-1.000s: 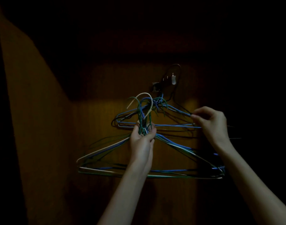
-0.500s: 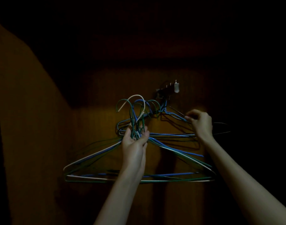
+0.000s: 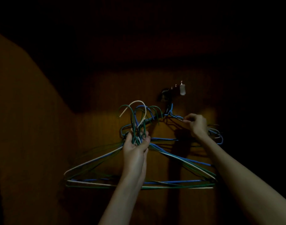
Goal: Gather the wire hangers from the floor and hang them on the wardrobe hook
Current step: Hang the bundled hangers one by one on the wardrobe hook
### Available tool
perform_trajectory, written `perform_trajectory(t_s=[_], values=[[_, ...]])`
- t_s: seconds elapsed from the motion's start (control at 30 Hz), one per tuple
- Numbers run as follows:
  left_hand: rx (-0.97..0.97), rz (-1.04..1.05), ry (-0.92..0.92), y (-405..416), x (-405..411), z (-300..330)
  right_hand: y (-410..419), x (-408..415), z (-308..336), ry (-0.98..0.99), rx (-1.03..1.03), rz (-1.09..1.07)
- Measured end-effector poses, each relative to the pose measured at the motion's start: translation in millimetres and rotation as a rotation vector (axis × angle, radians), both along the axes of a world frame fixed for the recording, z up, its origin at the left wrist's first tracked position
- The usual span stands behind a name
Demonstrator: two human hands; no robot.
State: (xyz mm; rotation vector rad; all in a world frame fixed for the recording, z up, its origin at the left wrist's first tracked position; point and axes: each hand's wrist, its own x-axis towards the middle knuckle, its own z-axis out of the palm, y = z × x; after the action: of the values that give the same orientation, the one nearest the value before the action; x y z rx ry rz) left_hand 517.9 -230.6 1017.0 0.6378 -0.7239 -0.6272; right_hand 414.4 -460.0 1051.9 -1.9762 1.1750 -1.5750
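Where a little light falls, the wooden wall at the back of the wardrobe looks warm and brown, with thin lines running up and down. Everything above and off to the right is too dark to see. A brown side panel leans in from the left.

High on the back wall sits the hook, a small dark rail with little pegs and a pale tag at its right end. A few hangers hang down from it, blue and dark ones, and their tops are tangled together just under the rail.

Lower down and to the left is a bunch of hangers, green, blue and white. The left hand is wrapped tight around their necks and holds them up in front of the wall. Their curved tops stick up above the fist, close to the hanging ones, and some green tops seem to touch them.

The right hand pinches a thin wire of a hanging one between thumb and fingers, just below the hook. Both arms cover part of the wires.
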Motion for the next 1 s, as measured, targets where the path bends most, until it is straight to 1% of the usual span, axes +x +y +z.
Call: perform_trajectory(t_s=[0.13,0.37,0.47,0.57,0.63,0.73,0.9,1.0], values=[[0.009,-0.006,0.003,-6,2,-3,0,5,-8,0.019,0.021,-0.025],[0.025,-0.007,0.019,-5,-1,-6,7,5,-12,0.052,-0.022,-0.077],[0.027,-0.006,0.037,-1,0,-8,10,3,-13,0.075,-0.03,-0.067],[0.021,-0.007,0.06,1,-2,-8,20,-3,-12,0.05,-0.039,-0.044],[0.023,-0.007,0.066,1,-4,-8,37,-7,-12,0.01,-0.053,0.042],[0.037,-0.001,0.078,4,-9,-11,77,-11,-16,-0.025,-0.079,0.226],[0.061,-0.001,0.113,14,-21,-15,152,-6,-39,0.142,-0.044,0.578],[0.094,0.011,0.091,23,-23,-22,170,-4,-50,0.182,-0.007,0.626]])
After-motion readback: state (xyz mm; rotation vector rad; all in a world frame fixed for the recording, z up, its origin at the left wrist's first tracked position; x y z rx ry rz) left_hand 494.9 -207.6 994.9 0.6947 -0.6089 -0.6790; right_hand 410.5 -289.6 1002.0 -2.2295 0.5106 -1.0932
